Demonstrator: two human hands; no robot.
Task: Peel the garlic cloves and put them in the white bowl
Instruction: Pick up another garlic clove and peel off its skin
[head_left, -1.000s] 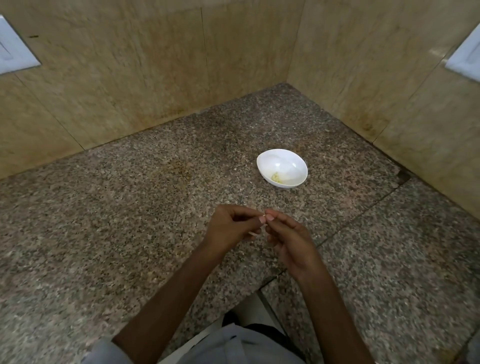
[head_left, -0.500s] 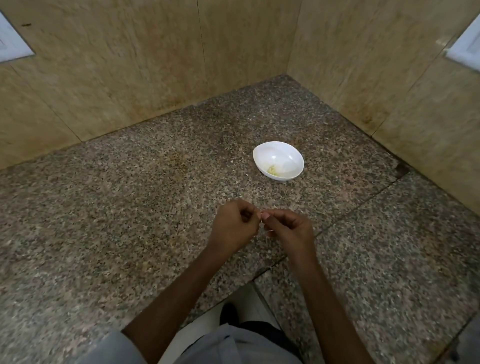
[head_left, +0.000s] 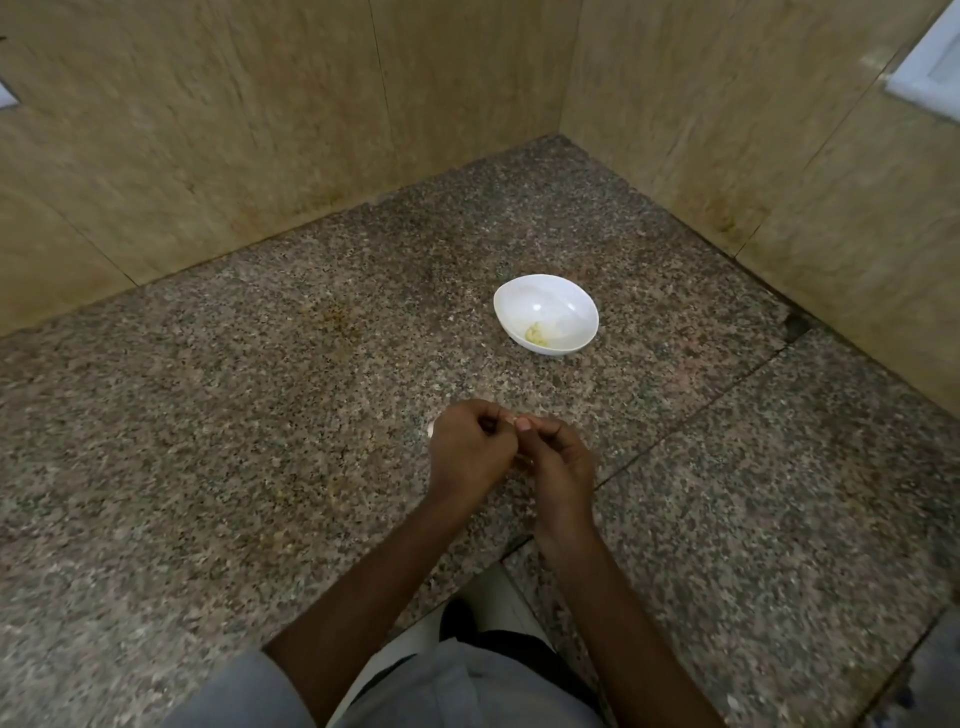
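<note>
My left hand and my right hand meet over the granite counter, fingers curled and fingertips together. Between them they pinch a small garlic clove, of which only a pale sliver shows. The white bowl stands on the counter beyond the hands, toward the corner, with a small yellowish bit of peeled garlic at its bottom.
The speckled granite counter fills the corner between two beige stone walls. A seam crosses it on the right. Its front edge has a notch at my body. A white fitting sits on the right wall.
My hands have closed tighter together around the clove and the fingers curled more. The camera view tilted slightly; the bowl has not moved.
</note>
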